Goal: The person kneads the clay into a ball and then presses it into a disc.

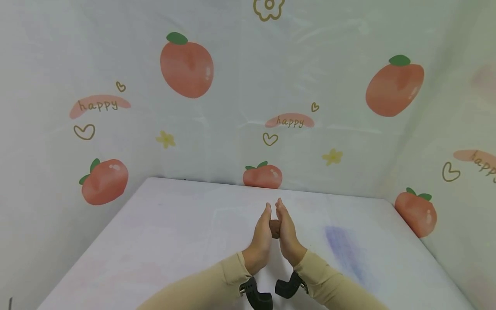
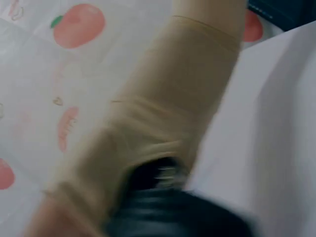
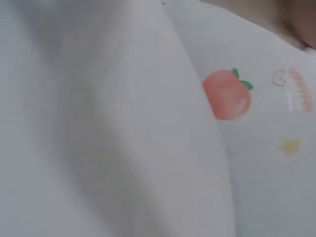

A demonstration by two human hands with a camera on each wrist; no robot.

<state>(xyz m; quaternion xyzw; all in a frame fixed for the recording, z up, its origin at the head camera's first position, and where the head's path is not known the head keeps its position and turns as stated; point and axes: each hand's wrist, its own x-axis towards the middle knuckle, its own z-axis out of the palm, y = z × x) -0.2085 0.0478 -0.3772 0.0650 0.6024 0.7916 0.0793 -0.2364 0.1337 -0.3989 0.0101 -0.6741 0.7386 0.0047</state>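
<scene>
In the head view a small brown lump [image 1: 274, 229], clay-like in look, sits between two upright palms. My left hand [image 1: 260, 241] presses on it from the left with straight fingers pointing up and away. From the right, my right hand [image 1: 289, 239] faces it the same way, fingers also straight. The fingertips of both hands stand slightly apart above the lump. Neither wrist view shows the lump. A beige sleeve [image 2: 163, 84] and a blurred black wrist mount [image 2: 173, 212] fill much of the left wrist view. Only a blurred bit of skin shows at the right wrist view's upper right corner.
Beneath the hands lies a white table [image 1: 174, 232] with a bluish smear [image 1: 345, 249] to the right. A white curtain [image 1: 232, 86] printed with peaches and "happy" lettering hangs behind and beside it. A dark object [image 2: 289, 12] shows at the left wrist view's top right.
</scene>
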